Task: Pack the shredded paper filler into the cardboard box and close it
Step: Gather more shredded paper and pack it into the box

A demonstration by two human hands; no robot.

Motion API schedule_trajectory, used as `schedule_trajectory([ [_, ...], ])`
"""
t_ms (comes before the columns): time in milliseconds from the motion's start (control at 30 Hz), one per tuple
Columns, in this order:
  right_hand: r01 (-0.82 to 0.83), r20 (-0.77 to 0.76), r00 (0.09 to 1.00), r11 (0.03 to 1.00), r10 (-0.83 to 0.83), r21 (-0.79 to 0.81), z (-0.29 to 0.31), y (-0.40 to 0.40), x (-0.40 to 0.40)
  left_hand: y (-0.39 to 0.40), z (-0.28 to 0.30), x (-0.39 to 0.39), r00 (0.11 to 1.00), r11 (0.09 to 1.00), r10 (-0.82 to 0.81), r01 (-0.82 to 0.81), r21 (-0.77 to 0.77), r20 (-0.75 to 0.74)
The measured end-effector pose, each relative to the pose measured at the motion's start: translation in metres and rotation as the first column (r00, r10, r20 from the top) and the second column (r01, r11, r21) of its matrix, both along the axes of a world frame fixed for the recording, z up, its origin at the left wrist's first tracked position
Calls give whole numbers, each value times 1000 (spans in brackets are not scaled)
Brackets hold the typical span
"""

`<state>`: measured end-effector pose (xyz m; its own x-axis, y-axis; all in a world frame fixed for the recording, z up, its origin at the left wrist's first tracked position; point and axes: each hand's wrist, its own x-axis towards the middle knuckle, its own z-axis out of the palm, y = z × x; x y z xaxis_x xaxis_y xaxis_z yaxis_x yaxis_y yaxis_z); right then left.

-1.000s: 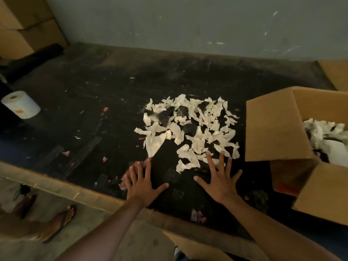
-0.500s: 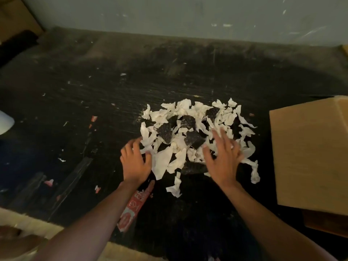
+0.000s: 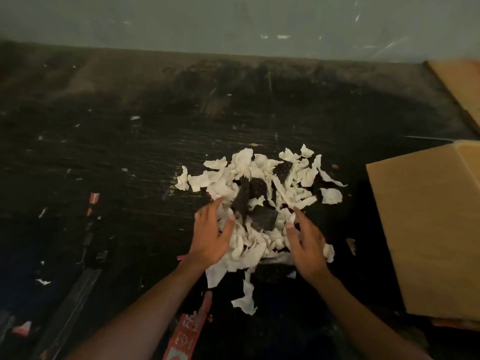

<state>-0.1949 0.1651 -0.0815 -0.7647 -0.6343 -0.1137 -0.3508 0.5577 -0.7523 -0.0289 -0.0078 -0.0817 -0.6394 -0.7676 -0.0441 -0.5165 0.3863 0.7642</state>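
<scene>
A heap of white shredded paper filler (image 3: 262, 183) with a few dark scraps in it lies on the black tabletop (image 3: 130, 157). My left hand (image 3: 211, 235) presses against the heap's near left side, fingers curved around the scraps. My right hand (image 3: 306, 242) cups the near right side, palm turned inward. Between the two hands the paper is bunched into a mound. The cardboard box (image 3: 431, 229) stands at the right; only its outer flap shows and its inside is out of view.
A flat piece of cardboard (image 3: 459, 84) lies at the far right by the grey wall (image 3: 233, 22). A red printed strip (image 3: 187, 333) lies near the front edge. Small paper bits and red flecks (image 3: 94, 197) dot the left of the table.
Both hands moved forward from the near table edge onto the heap and drew together, bunching the spread-out scraps into a tighter mound. The view shifted left, so less of the box shows.
</scene>
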Motion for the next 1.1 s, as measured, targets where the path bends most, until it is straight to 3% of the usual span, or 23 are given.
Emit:
schedule_trajectory([
  [67, 78, 56, 996, 986, -71, -147, 15, 0, -4, -12, 8, 2, 999, 981, 29, -34, -192, -32],
  [133, 197, 35, 980, 954, -194, -224, 33, -11, -30, -37, 15, 1, 999, 961, 39, -46, -274, -28],
  [200, 272, 28, 962, 942, -272, -198, 48, -33, -71, -73, 19, -8, 998, 979, 51, -42, -201, 39],
  [300, 286, 98, 954, 958, -284, -4, 52, -69, -133, -122, 20, -31, 988, 991, 115, -122, 63, 103],
  [400, 65, 164, 983, 991, -84, 113, 40, -92, -160, -135, 24, -51, 984, 965, 106, -136, 223, 142],
  [500, -285, 215, 941, 955, 261, 87, 42, -107, -140, -116, 33, -55, 985, 969, -93, 56, 239, 147],
  [667, -437, 326, 847, 899, 421, -25, 67, -104, -94, -87, 44, -42, 948, 870, -317, 280, 406, 24],
  [733, -553, 238, 806, 833, 542, -25, 76, -88, -80, -76, 52, -31, 913, 854, -407, 386, 349, -13],
  [767, -637, 155, 766, 769, 624, 50, 79, -79, -73, -69, 57, -24, 876, 845, -481, 454, 282, 30],
  [833, -738, 26, 643, 609, 766, 291, 78, -62, -58, -55, 59, -10, 756, 794, -606, 593, 132, 245],
  [900, -722, -21, 550, 489, 835, 490, 67, -51, -48, -42, 49, -1, 637, 733, -624, 678, 56, 453],
  [967, -675, -67, 521, 459, 851, 578, 47, -44, -43, -34, 31, 0, 597, 715, -591, 700, 9, 542],
  [1100, -568, -253, 513, 545, 821, 617, 14, -38, -34, -26, 8, -2, 657, 750, -485, 652, -111, 577],
])
